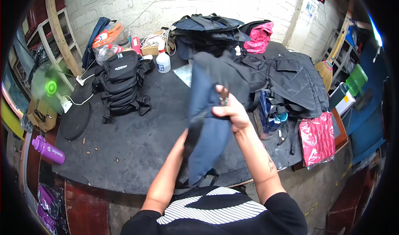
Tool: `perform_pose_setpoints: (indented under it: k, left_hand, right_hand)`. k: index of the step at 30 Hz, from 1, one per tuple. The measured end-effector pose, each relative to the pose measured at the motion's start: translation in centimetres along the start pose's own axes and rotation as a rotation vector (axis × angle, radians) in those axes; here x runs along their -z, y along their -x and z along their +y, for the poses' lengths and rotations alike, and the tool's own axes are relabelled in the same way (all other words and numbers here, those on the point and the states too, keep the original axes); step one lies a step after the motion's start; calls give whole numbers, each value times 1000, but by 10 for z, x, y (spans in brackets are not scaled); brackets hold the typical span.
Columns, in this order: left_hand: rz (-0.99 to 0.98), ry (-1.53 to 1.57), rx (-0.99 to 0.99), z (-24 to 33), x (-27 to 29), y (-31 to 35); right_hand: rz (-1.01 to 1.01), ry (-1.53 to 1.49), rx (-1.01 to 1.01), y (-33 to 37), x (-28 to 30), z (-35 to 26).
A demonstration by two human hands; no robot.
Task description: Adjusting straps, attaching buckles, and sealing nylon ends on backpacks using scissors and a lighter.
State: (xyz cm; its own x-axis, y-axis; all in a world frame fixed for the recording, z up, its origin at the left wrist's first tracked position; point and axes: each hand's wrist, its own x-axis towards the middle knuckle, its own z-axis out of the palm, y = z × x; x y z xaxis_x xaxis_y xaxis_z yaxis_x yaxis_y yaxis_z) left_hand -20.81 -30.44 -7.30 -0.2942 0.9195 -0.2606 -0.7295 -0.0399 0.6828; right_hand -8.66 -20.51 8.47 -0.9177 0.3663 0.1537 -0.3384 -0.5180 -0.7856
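Observation:
A navy and black fabric bag is held up on edge above the front middle of the table, its dark upper part blurred by motion. My right hand grips its right edge, thumb on the near face and a ring on one finger. My left forearm reaches up to the bag's left side, where the fabric hides the left hand's fingers. A strap dangles from the bag's lower end, close to my body.
On the black table a black backpack stands left, near a white spray bottle. Stacked dark bags lie at the back. More black bags, a plastic case and pink packages occupy the right. A purple bottle is at the left edge.

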Motion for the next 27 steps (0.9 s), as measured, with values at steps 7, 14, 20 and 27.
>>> perform_pose_setpoints:
  k: [7, 14, 20, 27]
  left_hand:
    - [565, -512, -497, 128, 11, 117]
    - [825, -1853, -593, 206, 5, 109]
    - [759, -2332, -522, 209, -27, 48]
    - [152, -998, -401, 237, -90, -10]
  right_hand:
    - [-29, -9, 287, 0, -12, -13]
    - [705, 197, 89, 40, 106, 115]
    - [734, 1443, 344, 49, 88, 98]
    - [313, 578, 239, -12, 33, 47]
